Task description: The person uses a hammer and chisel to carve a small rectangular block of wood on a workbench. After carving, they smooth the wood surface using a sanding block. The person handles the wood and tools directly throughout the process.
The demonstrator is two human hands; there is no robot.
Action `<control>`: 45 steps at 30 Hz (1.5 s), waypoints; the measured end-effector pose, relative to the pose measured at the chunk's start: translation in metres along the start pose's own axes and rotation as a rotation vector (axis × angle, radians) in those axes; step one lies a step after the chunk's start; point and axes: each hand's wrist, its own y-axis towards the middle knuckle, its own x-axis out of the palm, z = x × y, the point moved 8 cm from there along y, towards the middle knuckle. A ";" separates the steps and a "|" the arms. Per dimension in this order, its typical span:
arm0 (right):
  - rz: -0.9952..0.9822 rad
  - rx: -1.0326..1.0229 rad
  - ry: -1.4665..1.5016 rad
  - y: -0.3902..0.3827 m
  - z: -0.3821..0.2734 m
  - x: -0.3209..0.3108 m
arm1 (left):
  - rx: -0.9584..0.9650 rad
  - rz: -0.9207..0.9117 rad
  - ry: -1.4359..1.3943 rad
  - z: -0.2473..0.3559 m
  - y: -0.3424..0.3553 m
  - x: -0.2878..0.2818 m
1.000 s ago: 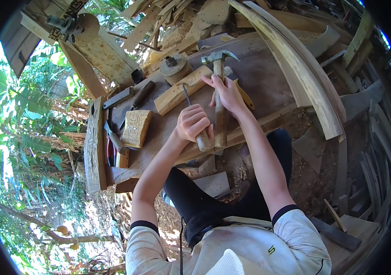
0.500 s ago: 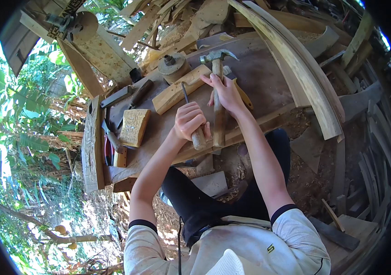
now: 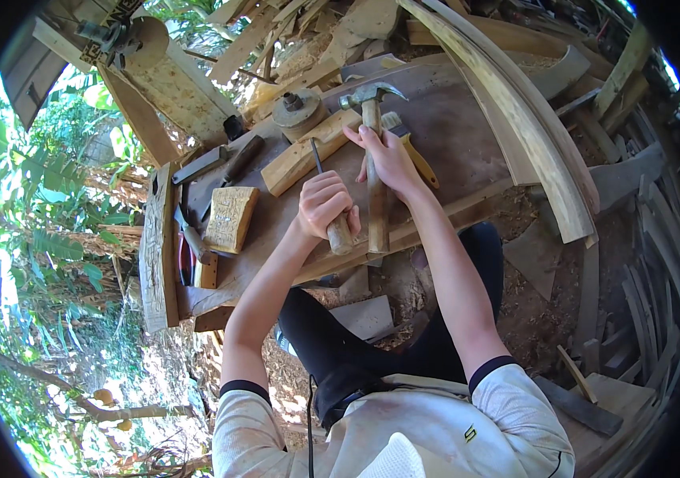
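In my left hand is a chisel, gripped by its wooden handle, with its narrow blade pointing away over a long pale wooden block; I cannot tell whether the tip touches it. My right hand holds a claw hammer upright along its wooden handle, its steel head just beyond the block, index finger lifted. A yellow-handled brush lies right of the hammer. Left on the workbench are a carved wooden piece, a dark-handled tool, red-handled pliers and a round weighted object.
Long curved planks run along the bench's right side. Offcuts pile behind it. A machine with a disc stands at the upper left, foliage beyond the left edge. More wood strips lie to the right.
Both hands keep their grips on chisel and hammer. They and the bench items appear slightly further left and up in the picture.
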 end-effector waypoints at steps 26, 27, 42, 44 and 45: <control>-0.182 -0.543 -0.683 -0.226 -0.036 0.005 | -0.102 -0.009 -0.048 -0.008 0.008 -0.004; -0.212 -0.645 -0.727 -0.234 -0.046 0.016 | -0.102 -0.017 -0.054 -0.008 0.007 -0.005; -0.049 -0.637 -0.793 -0.221 -0.025 0.017 | -0.101 -0.008 -0.002 -0.013 0.004 -0.004; -0.029 -0.563 -0.821 -0.218 -0.013 0.009 | -0.127 0.013 0.017 -0.019 0.007 -0.011; -0.044 -0.622 -0.784 -0.222 -0.015 0.007 | -0.117 0.019 0.012 -0.019 0.008 -0.011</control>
